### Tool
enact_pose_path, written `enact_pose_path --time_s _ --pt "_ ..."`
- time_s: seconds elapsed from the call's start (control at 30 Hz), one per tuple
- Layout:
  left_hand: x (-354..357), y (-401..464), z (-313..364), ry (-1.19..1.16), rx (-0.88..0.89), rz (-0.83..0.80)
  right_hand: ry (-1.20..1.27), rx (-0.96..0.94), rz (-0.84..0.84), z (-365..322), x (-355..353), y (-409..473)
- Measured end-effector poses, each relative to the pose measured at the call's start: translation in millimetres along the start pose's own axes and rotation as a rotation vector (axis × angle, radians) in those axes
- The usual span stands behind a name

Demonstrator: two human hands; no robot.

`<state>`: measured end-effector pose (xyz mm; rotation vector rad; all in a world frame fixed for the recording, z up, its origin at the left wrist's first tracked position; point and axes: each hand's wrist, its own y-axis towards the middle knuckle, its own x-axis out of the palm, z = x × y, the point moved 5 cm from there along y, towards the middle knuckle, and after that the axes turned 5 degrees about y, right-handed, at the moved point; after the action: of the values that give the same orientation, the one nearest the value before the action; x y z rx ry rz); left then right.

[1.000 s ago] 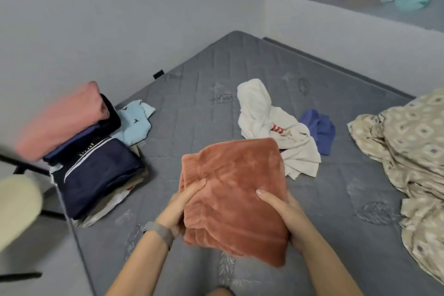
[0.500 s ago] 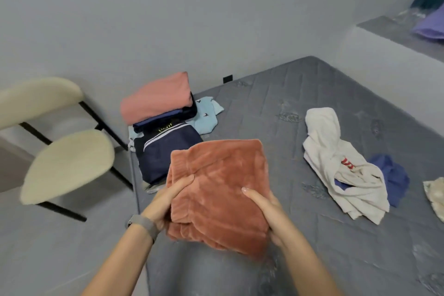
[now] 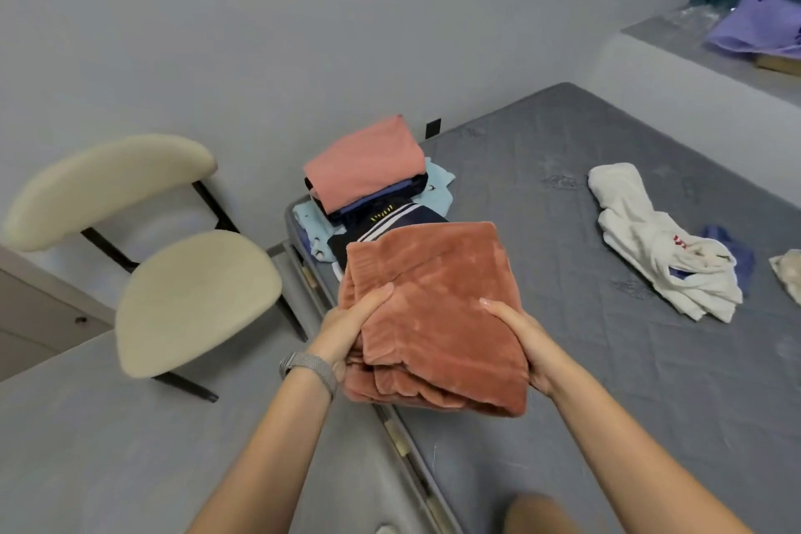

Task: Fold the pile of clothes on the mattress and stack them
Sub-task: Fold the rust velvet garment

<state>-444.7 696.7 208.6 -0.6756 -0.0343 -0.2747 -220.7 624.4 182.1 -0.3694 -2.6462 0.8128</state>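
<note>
Now both arms reach forward — the left hand [image 3: 351, 327] and right hand [image 3: 518, 336] clamp a folded rust-orange plush garment [image 3: 433, 308] by its sides, thumbs on top, above the grey quilted mattress [image 3: 607, 360] edge, just before the folded stack [image 3: 368, 182] (yellow lettering there, unreadable).

Stack [image 3: 368, 182] on mattress [image 3: 563, 360], chair [image 3: 173, 273] left

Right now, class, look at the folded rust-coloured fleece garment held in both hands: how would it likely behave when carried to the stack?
The rust fleece garment probably flops: its layered lower edges sag between the left hand and right hand. Its plush pile likely grips rather than slips. It looks bulky, yet probably light.
</note>
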Motion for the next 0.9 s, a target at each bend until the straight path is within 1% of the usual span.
enact_pose_path --time_s 0.13,0.23,0.37,0.43,0.57,0.67,0.8,0.9 --pt "-9 -16 4 0.021 -0.040 -0.024 0.020 0.021 0.044 -3 9 -22" --pt "-21 -28 10 0.058 -0.009 -0.045 0.031 0.024 0.054 -3 24 -34" --pt "-44 -36 -1 0.069 0.027 -0.080 0.058 -0.042 0.086 19 48 -50" --pt "-48 -33 -5 0.069 0.054 -0.101 0.109 -0.081 0.142 35 50 -57" --pt "-37 -24 -25 0.050 -0.023 -0.181 0.171 -0.043 0.281 62 35 -65" --pt "-28 0 -8 0.047 -0.031 -0.227 0.081 -0.057 0.297 27 30 -43" --pt "-30 75 22 0.072 -0.008 -0.261 -0.137 -0.063 0.300 -39 33 37" --pt "-32 134 35 0.032 -0.022 -0.296 -0.315 -0.053 0.284 -81 42 106"
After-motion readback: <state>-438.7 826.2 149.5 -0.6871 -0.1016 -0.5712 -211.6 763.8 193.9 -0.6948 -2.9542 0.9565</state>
